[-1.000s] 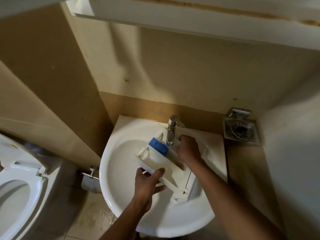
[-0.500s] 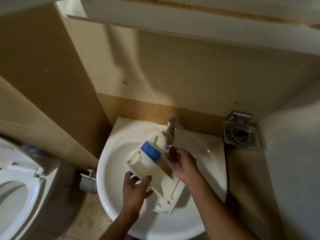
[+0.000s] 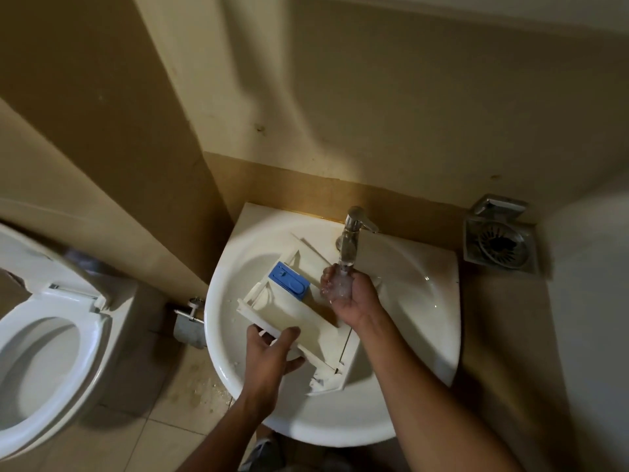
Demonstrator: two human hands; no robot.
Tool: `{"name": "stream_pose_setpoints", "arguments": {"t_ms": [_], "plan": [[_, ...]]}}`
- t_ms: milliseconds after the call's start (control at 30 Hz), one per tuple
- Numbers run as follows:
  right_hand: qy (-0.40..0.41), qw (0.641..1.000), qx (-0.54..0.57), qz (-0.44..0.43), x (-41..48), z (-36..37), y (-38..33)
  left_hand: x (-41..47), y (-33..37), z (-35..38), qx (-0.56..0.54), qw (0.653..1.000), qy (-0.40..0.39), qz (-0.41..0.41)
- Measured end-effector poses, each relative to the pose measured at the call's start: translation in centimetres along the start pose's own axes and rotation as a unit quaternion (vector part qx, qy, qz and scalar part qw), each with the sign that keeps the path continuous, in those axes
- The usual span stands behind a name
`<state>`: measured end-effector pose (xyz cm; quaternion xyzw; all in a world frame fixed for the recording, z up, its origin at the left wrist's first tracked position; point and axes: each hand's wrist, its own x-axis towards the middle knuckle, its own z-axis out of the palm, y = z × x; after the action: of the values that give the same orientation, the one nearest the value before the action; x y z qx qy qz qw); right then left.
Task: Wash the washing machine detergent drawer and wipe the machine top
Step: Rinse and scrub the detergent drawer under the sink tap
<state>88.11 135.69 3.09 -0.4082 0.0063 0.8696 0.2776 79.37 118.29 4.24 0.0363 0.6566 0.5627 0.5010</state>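
White toilet (image 3: pixel 51 335) with raised seat, far left, well apart. Left hand (image 3: pixel 269 359) grips the near-left edge of the white plastic detergent drawer (image 3: pixel 306 321), thumb on top. Drawer lies tilted in the round white ceramic basin (image 3: pixel 435 335), long axis diagonal from the far end by the tap to the near right. Blue rectangular insert (image 3: pixel 289 281) on its far-left part, brownish residue along the right side. Right hand (image 3: pixel 350 294), just right of the drawer, is cupped palm-up under the chrome tap (image 3: pixel 352 233) stream, fingers (image 3: pixel 327 279) loosely curled, holding nothing; nearer the dirty side. Steel floor drain (image 3: pixel 500 245) far right.
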Motion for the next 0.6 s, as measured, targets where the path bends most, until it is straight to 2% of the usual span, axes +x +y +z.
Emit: {"name": "stream_pose_setpoints", "arguments": {"t_ms": [67,100,167,200,233,267,300,367,400,500,600], "plan": [[0.027,0.991,-0.133,-0.01,-1.3,0.5,0.1,0.1,-0.7,0.1,-0.018,1.0,-0.003,-0.019],[0.031,0.969,-0.246,-0.019,-2.1,0.7,0.1,0.2,-0.9,0.1,-0.026,0.999,-0.001,-0.025],[0.022,0.883,-0.467,-0.036,-3.8,1.0,0.5,0.3,-1.0,0.2,-0.031,0.999,-0.002,-0.029],[0.036,0.851,-0.522,-0.042,-4.1,1.0,0.7,0.3,-0.9,0.2,-0.029,0.999,-0.004,-0.028],[0.071,0.845,-0.527,-0.06,-4.5,1.0,0.8,0.3,-0.8,0.1,-0.026,0.999,-0.005,-0.027],[0.121,0.863,-0.484,-0.085,-4.6,1.1,0.7,0.3,-0.8,0.1,-0.024,0.999,-0.007,-0.026],[0.162,0.897,-0.399,-0.101,-4.6,1.2,0.4,0.3,-0.7,0.0,-0.024,0.999,-0.009,-0.025],[0.175,0.959,-0.203,-0.092,-3.9,1.1,-0.2,0.1,-0.6,0.1,-0.023,0.999,-0.01,-0.02],[0.163,0.976,-0.126,-0.076,-3.4,1.1,-0.4,0.0,-0.6,0.2,-0.02,1.0,-0.01,-0.017],[0.102,0.994,0.01,-0.045,-1.7,1.0,-0.1,-0.2,-0.6,0.3,-0.018,1.0,-0.008,-0.015],[0.049,0.997,0.026,-0.056,-1.2,0.6,0.6,0.1,-0.6,0.2,-0.018,1.0,-0.013,-0.016]]}}
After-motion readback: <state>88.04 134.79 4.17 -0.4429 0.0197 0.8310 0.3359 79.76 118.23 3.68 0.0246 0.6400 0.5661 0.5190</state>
